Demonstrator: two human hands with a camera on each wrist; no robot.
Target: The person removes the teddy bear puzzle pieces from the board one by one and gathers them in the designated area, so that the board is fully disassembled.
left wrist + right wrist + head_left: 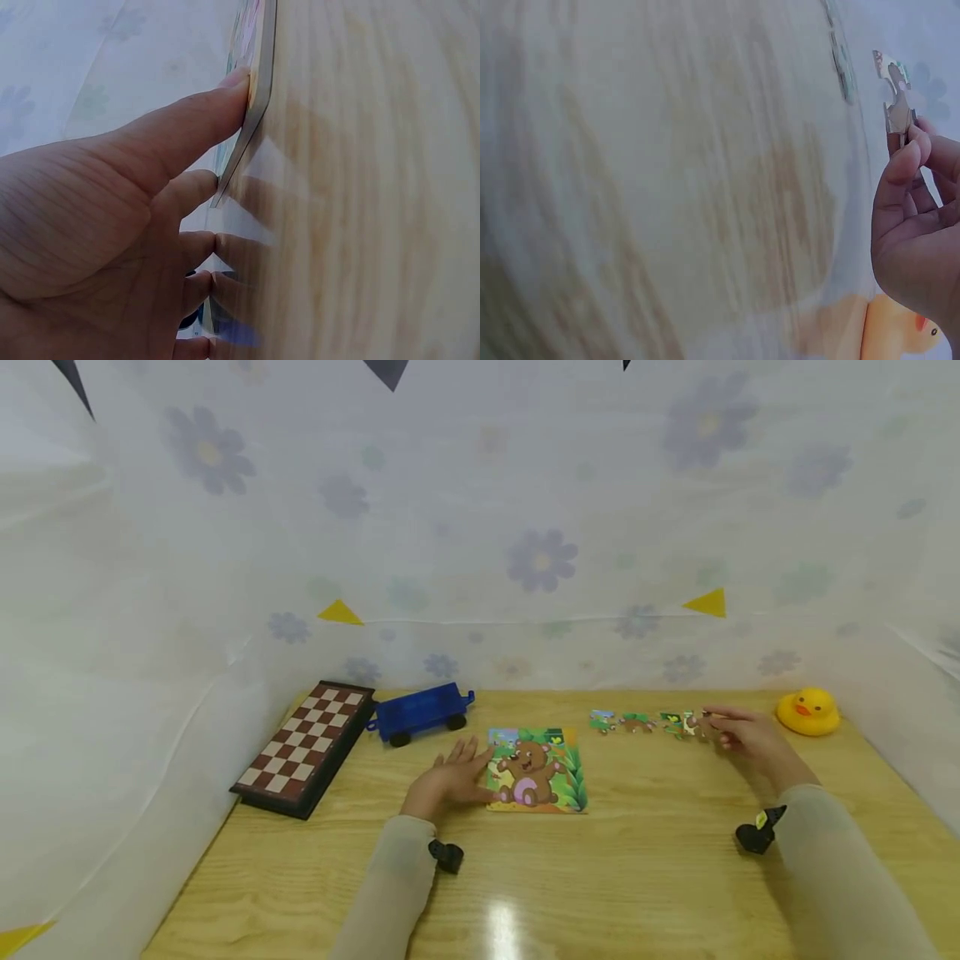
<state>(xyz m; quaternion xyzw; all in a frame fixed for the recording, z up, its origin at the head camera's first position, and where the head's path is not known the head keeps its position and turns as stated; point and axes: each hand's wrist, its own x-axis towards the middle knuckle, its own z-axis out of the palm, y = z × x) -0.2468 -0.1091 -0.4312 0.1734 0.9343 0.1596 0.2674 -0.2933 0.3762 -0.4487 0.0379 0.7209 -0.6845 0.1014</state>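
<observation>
A square bear puzzle [534, 772] lies flat on the wooden table in the head view. My left hand [452, 777] rests at its left edge, fingers spread; in the left wrist view the thumb [199, 124] presses on the puzzle's edge and the fingertips touch the tabletop. To the right, my right hand [750, 739] pinches a puzzle piece [900, 101] between thumb and fingertips, raised off the table in the right wrist view. Loose puzzle pieces [636, 722] lie in a row left of that hand.
A blue toy wagon [422, 712] and a checkered game board [306, 745] stand at the left. A yellow rubber duck [807, 712] sits at the back right, near my right hand. Flower-patterned white sheeting [480, 643] encloses the table's back and sides.
</observation>
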